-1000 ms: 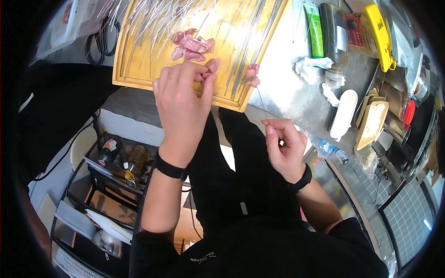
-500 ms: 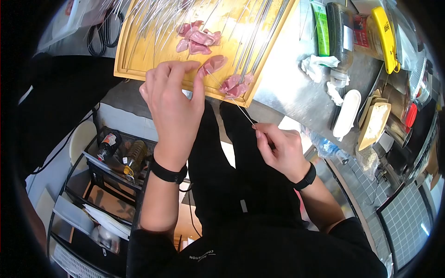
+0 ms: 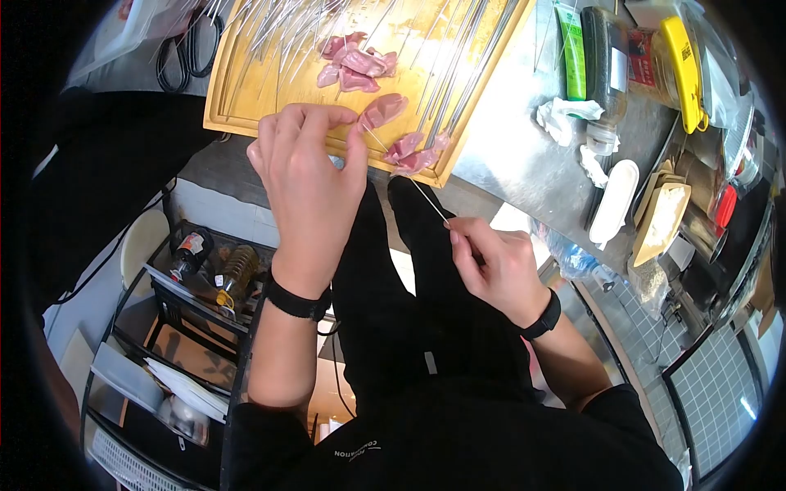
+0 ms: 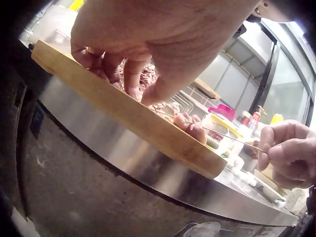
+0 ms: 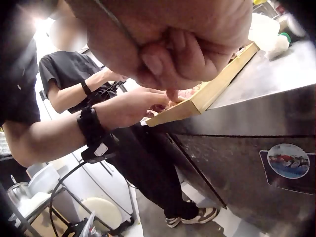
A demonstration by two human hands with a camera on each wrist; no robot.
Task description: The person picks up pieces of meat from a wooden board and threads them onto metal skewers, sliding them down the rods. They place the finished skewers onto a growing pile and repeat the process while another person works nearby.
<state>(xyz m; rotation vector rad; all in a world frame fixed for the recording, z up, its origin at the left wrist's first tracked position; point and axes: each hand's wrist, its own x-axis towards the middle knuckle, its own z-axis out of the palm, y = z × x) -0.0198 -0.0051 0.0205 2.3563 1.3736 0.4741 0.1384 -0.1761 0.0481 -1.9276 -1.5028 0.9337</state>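
My right hand (image 3: 501,263) pinches the lower end of a thin metal skewer (image 3: 430,199) between thumb and forefinger. Pink raw meat pieces (image 3: 415,154) are threaded on it, over the near right corner of the wooden tray (image 3: 282,131). The skewer's upper end meets a separate slice of meat (image 3: 385,110). At that slice's near left edge, my left hand (image 3: 311,168) pinches it with thumb and fingertips. Behind it lies a small heap of meat pieces (image 3: 357,62) on the tray. In the left wrist view the skewer runs straight from the right fingers (image 4: 284,150) to the threaded meat (image 4: 191,127).
Many bare skewers (image 3: 270,37) lie across the tray's far left, with more along its right side. A green tube (image 3: 571,53), a dark bottle (image 3: 606,69) and a white oblong dish (image 3: 614,200) stand right on the metal counter. Another person (image 5: 74,79) stands close by.
The right hand brought the skewer and its threaded meat leftward over the tray corner, its tip now at the held slice. The left hand shifted slightly left, away from the heap.
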